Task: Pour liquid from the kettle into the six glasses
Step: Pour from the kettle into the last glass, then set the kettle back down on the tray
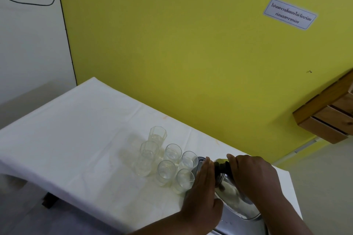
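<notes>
Several clear glasses (168, 160) stand clustered in two rows on the white tablecloth (76, 139), each with a little clear liquid. A shiny steel kettle (235, 196) sits on the table just right of the glasses, on a metal tray (238, 223). My right hand (252, 173) is closed over the kettle's dark top handle (221, 168). My left hand (204, 189) lies flat against the kettle's left side, between the kettle and the nearest glasses. The kettle's spout is hidden behind my left hand.
A yellow wall (191, 53) runs right behind the table, with a white label (289, 13) on it. A wooden slatted shelf (328, 116) juts out at the right. A black cable (66, 44) runs down the wall's left edge.
</notes>
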